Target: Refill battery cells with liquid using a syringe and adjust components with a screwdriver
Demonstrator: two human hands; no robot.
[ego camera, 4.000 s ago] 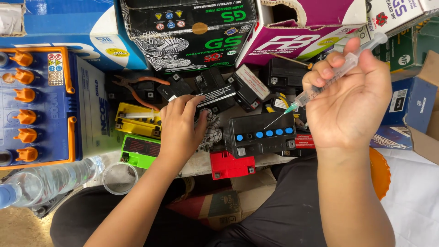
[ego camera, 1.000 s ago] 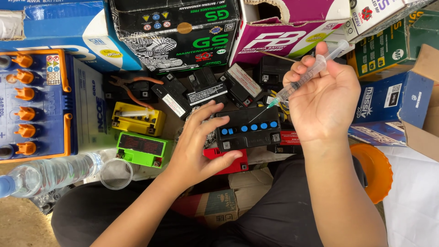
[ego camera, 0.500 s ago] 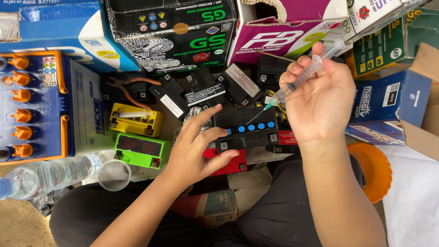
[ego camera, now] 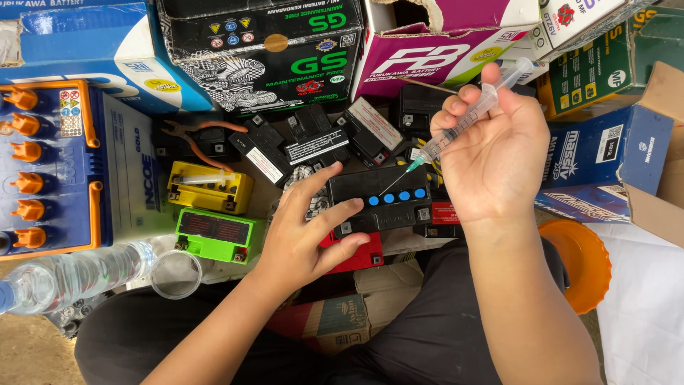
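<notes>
The syringe (ego camera: 467, 121) in my right hand (ego camera: 499, 153) is clear, smooth plastic with a thin metal needle. My left hand (ego camera: 310, 232) rests on a small battery (ego camera: 381, 199) of matt black plastic with glossy blue caps. The green battery (ego camera: 217, 234) and yellow battery (ego camera: 209, 189) look like bright plastic. The boxes (ego camera: 260, 46) are printed, slightly glossy cardboard. The water bottle (ego camera: 68, 274) is thin clear plastic.

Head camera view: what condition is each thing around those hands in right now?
Left hand: open, fingers steadying the black battery.
Right hand: holding the syringe.
Syringe: tilted, needle pointing down at the blue caps.
Black battery: blue caps in place.
Plastic bottle: lying down, uncapped.
</notes>
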